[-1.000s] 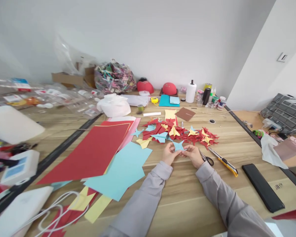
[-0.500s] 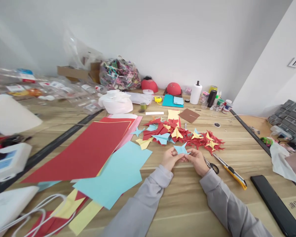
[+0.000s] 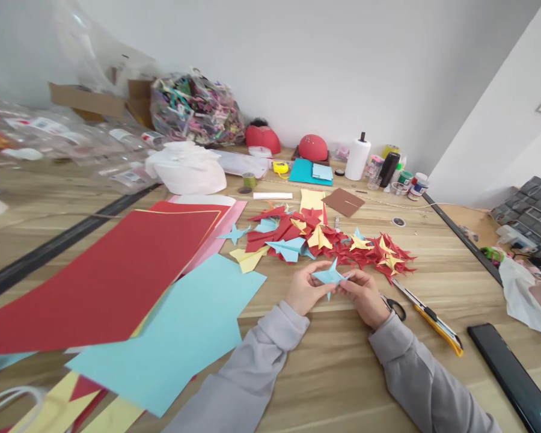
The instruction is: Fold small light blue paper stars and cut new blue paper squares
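Note:
A light blue folded paper star (image 3: 330, 276) with pointed arms is held up between both hands, just in front of a long pile of folded red, yellow and blue paper pieces (image 3: 288, 231). My left hand (image 3: 305, 290) pinches its left side, thumb in front. On the right side, my right hand (image 3: 364, 294) grips it with thumb and fingers. Scissors (image 3: 395, 308), partly hidden by my right hand, lie beside it. Left of the pile rests another blue star (image 3: 234, 234).
Red sheets (image 3: 112, 270) and blue sheets (image 3: 175, 331) cover the left side. A yellow utility knife (image 3: 437, 328) and a black phone (image 3: 509, 367) lie at right. Bottles, a white bag (image 3: 187, 168) and a white container (image 3: 357, 159) stand farther back.
The blue paper has turned in my fingers and now shows a four-pointed star shape with one point downward. The camera view has shifted, so the sheets appear nearer and farther left.

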The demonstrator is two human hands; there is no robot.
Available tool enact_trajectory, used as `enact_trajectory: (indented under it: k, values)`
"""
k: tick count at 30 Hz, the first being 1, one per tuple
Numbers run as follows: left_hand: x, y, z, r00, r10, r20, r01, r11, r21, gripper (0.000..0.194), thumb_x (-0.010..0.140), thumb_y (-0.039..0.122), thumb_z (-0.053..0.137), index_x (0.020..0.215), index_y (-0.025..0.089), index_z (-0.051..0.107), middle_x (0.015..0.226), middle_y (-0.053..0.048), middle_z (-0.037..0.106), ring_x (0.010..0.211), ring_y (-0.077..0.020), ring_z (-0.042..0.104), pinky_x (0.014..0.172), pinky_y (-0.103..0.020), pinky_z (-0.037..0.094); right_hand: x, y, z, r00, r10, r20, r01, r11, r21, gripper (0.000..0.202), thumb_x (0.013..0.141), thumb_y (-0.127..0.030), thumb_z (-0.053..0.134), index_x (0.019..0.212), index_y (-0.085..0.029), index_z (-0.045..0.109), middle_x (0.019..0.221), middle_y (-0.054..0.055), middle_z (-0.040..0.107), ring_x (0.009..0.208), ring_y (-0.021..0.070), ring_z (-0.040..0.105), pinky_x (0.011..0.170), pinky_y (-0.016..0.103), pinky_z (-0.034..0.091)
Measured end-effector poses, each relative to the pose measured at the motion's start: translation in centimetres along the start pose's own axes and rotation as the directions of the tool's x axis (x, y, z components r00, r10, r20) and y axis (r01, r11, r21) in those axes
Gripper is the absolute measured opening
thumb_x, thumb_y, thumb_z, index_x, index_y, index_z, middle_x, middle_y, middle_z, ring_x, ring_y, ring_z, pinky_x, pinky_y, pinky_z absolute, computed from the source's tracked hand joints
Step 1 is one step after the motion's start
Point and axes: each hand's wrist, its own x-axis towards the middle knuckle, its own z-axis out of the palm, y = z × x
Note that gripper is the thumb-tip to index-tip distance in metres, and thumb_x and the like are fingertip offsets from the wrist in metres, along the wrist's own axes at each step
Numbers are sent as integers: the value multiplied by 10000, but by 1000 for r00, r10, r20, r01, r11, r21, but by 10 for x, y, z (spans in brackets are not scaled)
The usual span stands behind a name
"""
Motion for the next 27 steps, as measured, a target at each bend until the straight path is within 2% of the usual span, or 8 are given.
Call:
enact_trajectory:
  k: [3,8,11,15,19,24,27]
  values:
    - [2,-4,-1,999,-26,-26,25,999,-41,544,480,247,810,969,117,610,642,-21,680,549,-175,638,563,-281,511,0,1,1,1000,-9,7,10,999,-49,112,689,-287,720,732,-190,684,645,18,686,622,151,614,638,283,455]
    - [2,-5,-1,992,50,-115,-41,996,78,360,468,214,804,791,114,681,702,-48,700,645,-182,646,616,-266,512,-1,1,2,997,-7,-81,-1,995,-98,135,636,-284,760,692,-185,687,584,-1,662,522,116,564,560,254,441]
    - [0,-1,-1,992,31,-125,-18,994,106,406,456,193,803,838,113,691,748,-54,712,677,-190,652,629,-267,517,-1,1,2,997,11,-78,-20,993,-114,140,621,-279,770,678,-183,686,556,-8,650,486,101,541,524,238,427]
    - [-2,3,1,995,-34,-90,44,993,106,396,443,191,804,814,112,691,663,-31,699,591,-172,634,544,-252,508,-1,1,1,996,5,-85,-16,992,-128,146,614,-284,773,663,-183,681,539,-13,643,470,100,537,504,234,428]
    - [-3,6,2,995,-43,-87,49,996,68,398,429,164,807,803,107,683,591,-13,677,539,-160,624,504,-237,495,-2,0,2,999,4,-31,-9,989,-146,159,664,-319,740,661,-177,668,586,12,673,509,112,562,535,243,450]
    - [-3,7,2,997,-65,-39,65,998,15,418,463,189,808,844,97,665,592,-24,685,516,-160,631,541,-262,523,-2,-1,2,1000,17,10,-15,989,-149,194,716,-355,698,661,-172,666,609,26,680,542,124,591,533,238,450]
    - [-2,5,0,997,-83,-4,83,996,-35,505,468,229,818,921,86,645,627,-42,696,532,-180,644,557,-295,539,-1,-1,1,999,42,13,-41,993,-107,206,724,-360,693,655,-168,667,592,26,670,534,123,591,528,235,449]
